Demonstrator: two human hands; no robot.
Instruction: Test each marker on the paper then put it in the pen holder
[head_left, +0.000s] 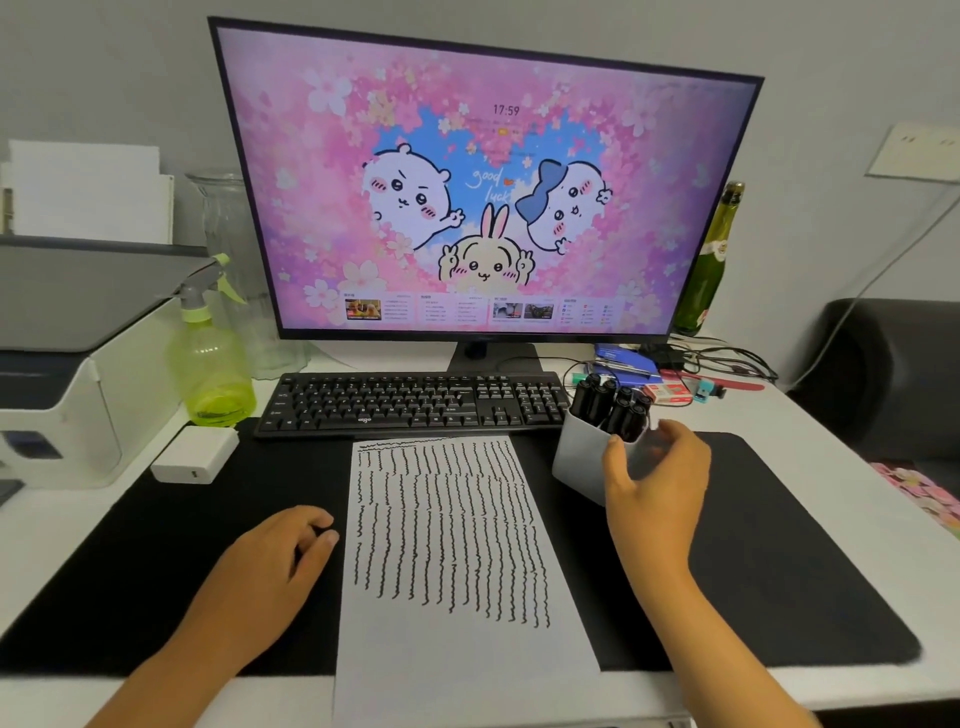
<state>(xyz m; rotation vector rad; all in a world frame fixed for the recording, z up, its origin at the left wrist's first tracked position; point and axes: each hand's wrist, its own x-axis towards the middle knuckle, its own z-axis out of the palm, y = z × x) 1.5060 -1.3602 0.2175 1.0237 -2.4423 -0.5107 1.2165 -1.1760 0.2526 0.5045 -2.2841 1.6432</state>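
Judging by the paper (452, 525) crowded with wavy test lines and the markers (613, 408) standing in the pen holder (576, 457) at its two o'clock, we seem nearly finished. Our right hand (654, 473) curves loosely beside the holder, empty; our left hand (291, 545) rests curled at nine o'clock.

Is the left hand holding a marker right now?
No. The left hand rests loosely curled on the black desk mat beside the paper, and the markers stand in the pen holder.
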